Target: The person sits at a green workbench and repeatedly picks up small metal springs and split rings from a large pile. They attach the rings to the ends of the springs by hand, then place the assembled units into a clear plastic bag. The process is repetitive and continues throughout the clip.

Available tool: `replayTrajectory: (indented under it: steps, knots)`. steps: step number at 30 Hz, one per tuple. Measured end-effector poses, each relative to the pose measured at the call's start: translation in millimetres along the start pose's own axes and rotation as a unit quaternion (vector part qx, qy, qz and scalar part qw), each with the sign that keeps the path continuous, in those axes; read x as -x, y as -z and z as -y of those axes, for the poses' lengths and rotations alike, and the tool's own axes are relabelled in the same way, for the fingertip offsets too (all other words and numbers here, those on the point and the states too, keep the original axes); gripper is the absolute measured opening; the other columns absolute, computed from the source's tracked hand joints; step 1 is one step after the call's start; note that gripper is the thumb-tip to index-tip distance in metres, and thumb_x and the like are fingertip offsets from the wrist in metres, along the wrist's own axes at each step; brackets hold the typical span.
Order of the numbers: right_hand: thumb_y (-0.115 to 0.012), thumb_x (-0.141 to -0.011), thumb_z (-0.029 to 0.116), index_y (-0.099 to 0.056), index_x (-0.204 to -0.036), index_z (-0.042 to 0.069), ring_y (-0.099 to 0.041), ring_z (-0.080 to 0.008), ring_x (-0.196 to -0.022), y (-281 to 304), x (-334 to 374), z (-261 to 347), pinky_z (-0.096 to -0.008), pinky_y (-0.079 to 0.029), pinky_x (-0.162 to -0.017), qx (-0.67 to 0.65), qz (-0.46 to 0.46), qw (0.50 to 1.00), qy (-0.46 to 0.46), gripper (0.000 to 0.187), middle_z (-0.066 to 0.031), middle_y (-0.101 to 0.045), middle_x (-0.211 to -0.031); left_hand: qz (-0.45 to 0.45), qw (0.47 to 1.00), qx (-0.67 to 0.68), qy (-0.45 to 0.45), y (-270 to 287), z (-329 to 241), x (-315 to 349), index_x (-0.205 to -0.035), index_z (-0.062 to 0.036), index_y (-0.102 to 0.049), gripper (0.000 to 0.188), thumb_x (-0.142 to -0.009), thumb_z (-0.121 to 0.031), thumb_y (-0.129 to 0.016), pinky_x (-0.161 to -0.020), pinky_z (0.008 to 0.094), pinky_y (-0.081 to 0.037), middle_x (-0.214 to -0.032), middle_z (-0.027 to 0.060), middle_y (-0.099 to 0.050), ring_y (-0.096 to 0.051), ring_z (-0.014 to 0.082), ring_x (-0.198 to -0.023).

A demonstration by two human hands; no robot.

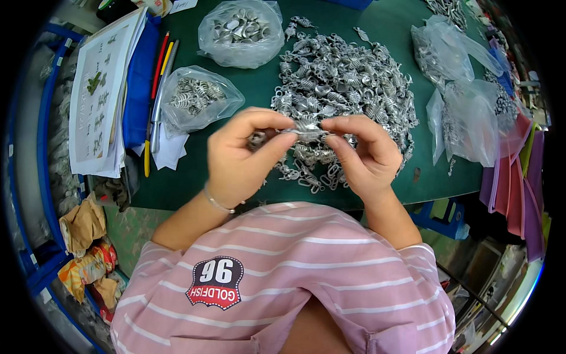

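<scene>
My left hand and my right hand meet over the near side of a heap of small silver metal pieces. Between my fingertips is a silver metal piece, pinched at its left end by the left thumb and forefinger and at its right end by the right ones. It looks ribbed, but it is slightly blurred and its exact kind cannot be made out. Another small metal bit shows within the curl of my left hand. Several loose pieces with ring ends lie on the table just below my hands.
Clear plastic bags of metal parts stand at the back and left; more bags lie at the right. Pencils and a sheet with pictures lie on the green table's left side. A blue stool stands below.
</scene>
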State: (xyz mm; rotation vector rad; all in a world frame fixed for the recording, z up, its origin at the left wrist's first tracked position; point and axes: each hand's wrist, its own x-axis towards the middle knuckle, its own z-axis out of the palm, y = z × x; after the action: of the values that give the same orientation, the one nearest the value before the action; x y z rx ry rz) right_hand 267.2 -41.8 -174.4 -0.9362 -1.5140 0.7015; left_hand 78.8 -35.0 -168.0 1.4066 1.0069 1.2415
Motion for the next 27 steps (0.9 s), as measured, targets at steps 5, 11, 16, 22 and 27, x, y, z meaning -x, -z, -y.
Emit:
replayTrajectory:
  steps: [5, 11, 16, 22, 27]
  knots:
    - [-0.064, -0.077, -0.002, -0.064, -0.086, 0.0, -0.061, -0.0227, -0.073, 6, -11, -7, -0.0301, -0.048, -0.066, 0.129, 0.046, 0.99, -0.027, 0.009, -0.0105, -0.064, -0.082, -0.014, 0.934, -0.335, -0.12, 69, -42, -22, -0.082, -0.0006, -0.064, 0.012, -0.073, 0.007, -0.062, -0.057, 0.0242, -0.046, -0.086, 0.0084, -0.063, -0.058, 0.0136, -0.068]
    - [-0.071, -0.069, 0.011, -0.062, -0.086, 0.005, -0.055, -0.0244, -0.076, -16, -33, -21, -0.0355, -0.041, -0.068, 0.288, 0.168, 0.939, 0.083, 0.02, -0.0076, -0.058, -0.079, -0.025, 0.837, -0.524, -0.156, 97, -36, -31, -0.085, 0.0007, -0.063, 0.011, -0.074, 0.005, -0.062, -0.063, 0.0247, -0.045, -0.088, 0.0101, -0.06, -0.058, 0.0192, -0.072]
    - [-0.074, -0.065, 0.019, -0.059, -0.088, 0.009, -0.053, -0.0246, -0.083, -40, -34, -32, -0.0384, -0.038, -0.074, 0.407, 0.221, 0.881, 0.099, 0.03, -0.0055, -0.056, -0.082, -0.078, 0.907, -0.38, -0.164, 66, -46, -22, -0.085, 0.0006, -0.065, 0.012, -0.074, 0.004, -0.064, -0.061, 0.0245, -0.047, -0.084, 0.0093, -0.061, -0.059, 0.0174, -0.07]
    - [-0.067, -0.072, 0.012, -0.064, -0.081, 0.006, -0.057, -0.0257, -0.074, -30, -38, -43, -0.0383, -0.04, -0.075, 0.397, 0.152, 0.898, 0.116, 0.011, -0.0057, -0.063, -0.076, 0.025, 0.977, -0.192, -0.086, 34, -24, -6, -0.087, -0.0017, -0.066, 0.012, -0.076, 0.002, -0.065, -0.058, 0.0213, -0.044, -0.08, 0.0058, -0.06, -0.055, 0.0109, -0.064]
    - [-0.066, -0.077, 0.004, -0.063, -0.101, 0.003, -0.064, -0.0199, -0.077, -4, -29, -24, -0.0306, -0.05, -0.069, 0.135, 0.116, 0.978, -0.111, 0.024, -0.0096, -0.067, -0.09, 0.08, 0.991, -0.067, 0.084, 16, 16, 7, -0.115, 0.0009, -0.053, 0.035, -0.081, 0.0, -0.063, -0.059, 0.0165, -0.041, -0.083, 0.0035, -0.061, -0.052, 0.0054, -0.066]
